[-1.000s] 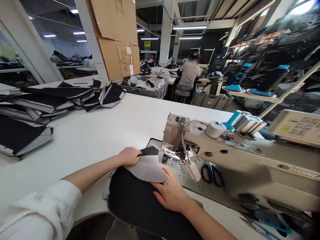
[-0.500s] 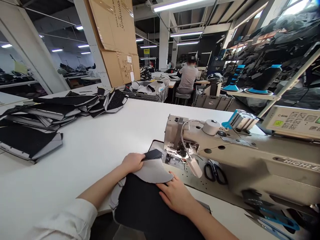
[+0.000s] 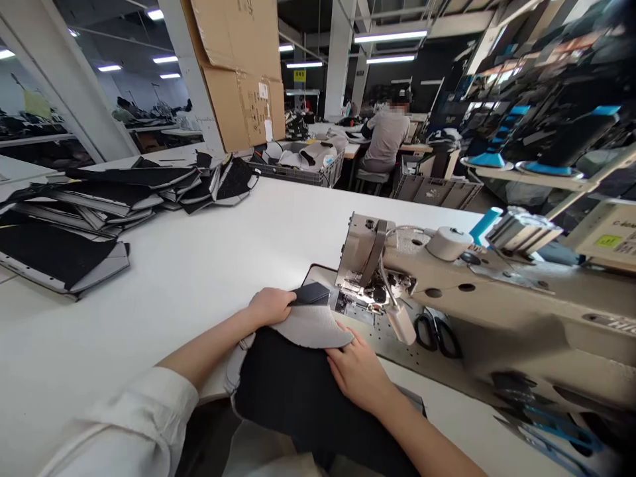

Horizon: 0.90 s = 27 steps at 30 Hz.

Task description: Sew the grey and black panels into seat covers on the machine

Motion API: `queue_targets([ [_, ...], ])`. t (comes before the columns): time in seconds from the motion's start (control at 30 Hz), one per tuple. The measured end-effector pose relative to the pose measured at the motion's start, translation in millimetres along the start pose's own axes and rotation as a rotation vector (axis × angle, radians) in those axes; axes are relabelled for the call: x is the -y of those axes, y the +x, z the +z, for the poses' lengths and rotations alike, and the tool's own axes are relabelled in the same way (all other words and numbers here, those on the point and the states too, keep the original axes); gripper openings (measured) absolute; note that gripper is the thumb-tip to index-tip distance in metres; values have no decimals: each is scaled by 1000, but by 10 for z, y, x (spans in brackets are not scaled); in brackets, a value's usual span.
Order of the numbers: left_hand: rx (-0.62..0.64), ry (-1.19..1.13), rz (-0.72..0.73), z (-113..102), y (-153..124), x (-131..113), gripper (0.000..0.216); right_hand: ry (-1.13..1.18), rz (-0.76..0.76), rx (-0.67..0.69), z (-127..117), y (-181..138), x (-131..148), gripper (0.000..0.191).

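A black fabric panel (image 3: 298, 387) with a grey curved flap (image 3: 311, 326) folded over its far end lies before me, hanging partly over the table's front edge. My left hand (image 3: 271, 307) is closed on the flap's left corner, beside a small dark patch (image 3: 312, 293). On the flap's right tip rests my right hand (image 3: 358, 371), its fingers closed on that edge with the thumb side hidden. Just beyond the cloth stands the sewing machine (image 3: 377, 265), its needle area lit; the dark patch reaches close to it.
Black-handled scissors (image 3: 438, 333) lie on the machine bed. Stacked black and grey panels (image 3: 99, 205) cover the table's far left. Tall cardboard boxes (image 3: 243, 99) stand behind, near a grey crate (image 3: 318, 173). Thread cones (image 3: 571, 146) are at the right; a seated person (image 3: 387, 139) works farther back.
The view has shifted, so the machine appears farther right and the boxes lower in detail. Both hands keep their hold on the flap, with little movement relative to the machine.
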<state>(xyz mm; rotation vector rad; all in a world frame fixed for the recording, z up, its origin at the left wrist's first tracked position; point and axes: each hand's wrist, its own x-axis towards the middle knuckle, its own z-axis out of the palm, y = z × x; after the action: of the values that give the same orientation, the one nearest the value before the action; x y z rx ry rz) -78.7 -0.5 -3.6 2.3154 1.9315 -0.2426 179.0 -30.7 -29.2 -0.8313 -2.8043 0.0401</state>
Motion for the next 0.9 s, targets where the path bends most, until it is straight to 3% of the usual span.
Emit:
queue_targets([
  [0.13, 109, 42, -15, -141, 87, 72, 26, -66, 1, 82, -47, 75, 69, 34],
  [0.23, 38, 93, -15, -217, 102, -9, 38, -85, 0, 140, -91, 138, 83, 36],
  [0.33, -97, 149, 201, -188, -5, -230, 41, -86, -2, 172, -101, 132, 34, 27],
  [0.4, -54, 154, 399, -108, -95, -360, 51, -75, -24, 162, -91, 79, -21, 23],
  [0.5, 48, 142, 521, -11, -146, -394, 81, -72, -46, 146, -82, -34, -92, 19],
  [0.7, 120, 109, 482, -143, -48, -220, 63, -57, -52, 102, -160, -153, -118, 32],
  [0.9, 136, 40, 479, -226, -60, -422, 61, 39, 113, 263, -176, -89, -129, 34],
])
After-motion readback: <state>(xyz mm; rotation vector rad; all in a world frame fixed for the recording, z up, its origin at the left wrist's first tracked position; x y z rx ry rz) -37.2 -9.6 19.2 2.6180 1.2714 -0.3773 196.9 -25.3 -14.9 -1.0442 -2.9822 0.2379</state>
